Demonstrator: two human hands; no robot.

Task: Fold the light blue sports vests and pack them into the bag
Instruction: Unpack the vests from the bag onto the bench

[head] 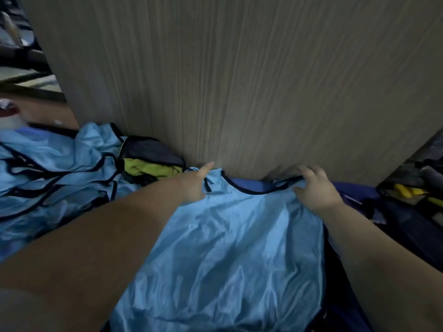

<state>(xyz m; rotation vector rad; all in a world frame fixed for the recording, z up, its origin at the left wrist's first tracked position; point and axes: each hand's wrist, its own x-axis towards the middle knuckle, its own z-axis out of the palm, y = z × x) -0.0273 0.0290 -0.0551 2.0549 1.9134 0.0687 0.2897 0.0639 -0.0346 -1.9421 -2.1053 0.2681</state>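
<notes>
A light blue sports vest (235, 236) with black trim lies spread flat in front of me, its neckline toward the wooden panel. My left hand (195, 185) holds the vest's left shoulder strap, index finger pointing out toward the panel. My right hand (314, 188) grips the right shoulder strap with curled fingers. A heap of more light blue vests (55, 173) lies crumpled to the left. A dark mesh bag (153, 152) with yellow-green cloth (146, 167) inside sits behind that heap, against the panel.
An upright wood-grain panel (239, 80) stands right behind the vest. A dark blue cover (354, 190) lies under the vest. Dark items with yellow parts (412, 191) sit at the right. Blurred clutter fills the far left.
</notes>
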